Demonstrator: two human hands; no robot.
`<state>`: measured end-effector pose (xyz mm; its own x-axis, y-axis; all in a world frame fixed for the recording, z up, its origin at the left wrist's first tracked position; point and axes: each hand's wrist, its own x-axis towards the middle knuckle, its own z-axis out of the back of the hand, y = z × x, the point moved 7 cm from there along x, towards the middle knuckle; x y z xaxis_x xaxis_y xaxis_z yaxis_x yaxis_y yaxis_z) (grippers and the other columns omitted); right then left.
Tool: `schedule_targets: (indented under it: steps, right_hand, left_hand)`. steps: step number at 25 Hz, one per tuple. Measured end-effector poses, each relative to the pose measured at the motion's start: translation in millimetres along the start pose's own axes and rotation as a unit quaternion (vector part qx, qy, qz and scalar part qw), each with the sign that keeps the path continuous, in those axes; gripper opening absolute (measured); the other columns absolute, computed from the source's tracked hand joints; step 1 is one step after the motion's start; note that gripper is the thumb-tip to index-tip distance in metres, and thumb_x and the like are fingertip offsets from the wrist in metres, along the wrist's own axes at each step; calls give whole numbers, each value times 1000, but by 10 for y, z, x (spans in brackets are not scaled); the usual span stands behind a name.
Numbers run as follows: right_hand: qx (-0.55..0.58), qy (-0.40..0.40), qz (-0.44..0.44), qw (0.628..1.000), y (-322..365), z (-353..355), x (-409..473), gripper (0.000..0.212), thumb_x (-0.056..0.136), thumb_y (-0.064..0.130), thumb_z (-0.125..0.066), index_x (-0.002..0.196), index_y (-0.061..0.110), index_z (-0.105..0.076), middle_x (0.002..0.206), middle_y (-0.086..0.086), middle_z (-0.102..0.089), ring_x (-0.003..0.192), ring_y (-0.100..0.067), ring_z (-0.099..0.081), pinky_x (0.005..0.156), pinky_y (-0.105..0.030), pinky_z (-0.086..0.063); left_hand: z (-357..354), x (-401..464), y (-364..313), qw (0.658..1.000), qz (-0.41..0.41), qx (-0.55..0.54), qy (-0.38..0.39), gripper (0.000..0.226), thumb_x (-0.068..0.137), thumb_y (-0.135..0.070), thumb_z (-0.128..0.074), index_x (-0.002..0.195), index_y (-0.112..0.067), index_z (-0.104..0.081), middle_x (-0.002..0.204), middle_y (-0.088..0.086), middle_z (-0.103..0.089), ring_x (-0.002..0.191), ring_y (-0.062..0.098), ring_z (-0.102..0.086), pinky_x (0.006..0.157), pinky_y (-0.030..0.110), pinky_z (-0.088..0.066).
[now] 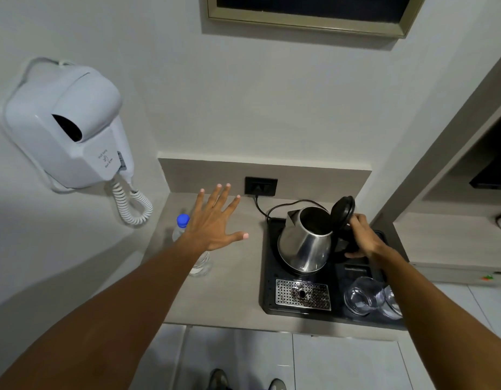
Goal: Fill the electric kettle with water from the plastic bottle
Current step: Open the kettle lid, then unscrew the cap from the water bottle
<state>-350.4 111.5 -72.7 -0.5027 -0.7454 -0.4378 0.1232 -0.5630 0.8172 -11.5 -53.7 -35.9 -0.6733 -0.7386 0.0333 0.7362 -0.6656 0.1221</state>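
Note:
A steel electric kettle (302,243) stands on a black tray (267,277), and its black lid (342,211) is swung up, showing the dark inside. My right hand (363,237) grips the kettle's black handle at the right. A clear plastic bottle with a blue cap (182,220) stands upright on the grey counter, left of the tray. My left hand (215,220) hovers over the bottle with fingers spread, holding nothing, and my wrist hides most of the bottle's body.
Two empty glasses (362,296) sit at the tray's front right, beside a perforated metal drip grid (302,294). The kettle's cord runs to a black wall socket (261,186). A white wall hair dryer (66,128) with a coiled cord hangs at left.

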Motion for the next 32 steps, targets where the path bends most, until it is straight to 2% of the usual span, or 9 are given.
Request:
schedule_targets:
  steps: [4,7,12,15,18,21,25,29,32]
  right_hand:
    - [14,38,-17,999,59,-57,-7,50,92,57,-41,128,24,-53,133,-9,-51,122,-33,-49,64,-45,-61]
    - [24,42,-19,999,166,-71,-75,63,81,64,-47,128,23,-52,128,-9,-54,114,-30,-53,65,-44,-61]
    - [77,75,36,994,663,-319,-54,79,74,69,-54,133,18,-48,128,-11,-56,109,-23,-56,61,-40,-59]
    - [94,88,53,990,934,-767,-18,85,70,71,-55,131,12,-46,121,-14,-58,99,-21,-58,61,-40,-59]
    - [131,104,19,986,931,-1328,57,58,78,62,-57,116,19,-47,111,-8,-58,99,-21,-59,74,-47,-59]
    - [115,104,-7,988,807,-1729,202,41,87,54,-54,102,17,-44,97,-9,-56,82,-19,-56,77,-48,-56]
    - [84,108,-17,990,716,-2027,331,42,89,56,-51,102,18,-37,102,-8,-54,87,-19,-57,75,-48,-58]
    - [49,124,-5,991,776,-2168,369,49,86,61,-51,108,18,-39,109,-5,-55,98,-19,-60,70,-46,-59]
    - [35,132,2,991,789,-2177,385,49,86,62,-50,110,20,-39,113,-5,-55,103,-22,-60,65,-43,-59]
  left_hand:
    - [14,-23,49,1000,0,-1,6,110,71,-95,-2,158,-27,0,167,12,11,152,31,11,120,62,3]
    - [56,-43,94,1000,2,-8,4,110,71,-95,-2,158,-28,0,167,11,11,152,30,11,120,62,4]
    - [220,-113,145,999,21,-36,-19,102,79,-90,-16,159,-27,-9,168,11,2,153,29,6,121,62,2]
    - [326,-203,208,996,40,-63,-55,90,87,-81,-33,158,-26,-20,167,9,-12,153,29,-5,121,62,-5]
    - [427,-375,392,985,64,-103,-119,73,92,-62,-59,150,-21,-42,158,9,-39,145,32,-32,117,60,-25]
    - [367,-605,624,959,73,-215,-167,52,88,-40,-64,133,-14,-60,133,6,-63,118,31,-55,98,53,-47]
    - [122,-818,859,932,70,-325,-146,31,91,-17,-66,121,-9,-68,120,8,-68,107,31,-60,95,35,-42]
    - [108,-847,973,914,96,-360,-158,29,89,-28,-68,111,-10,-73,111,5,-73,98,23,-62,90,33,-43]
    - [274,-825,972,903,113,-348,-225,21,87,-24,-78,105,-14,-74,103,-1,-74,90,17,-57,93,27,-42]
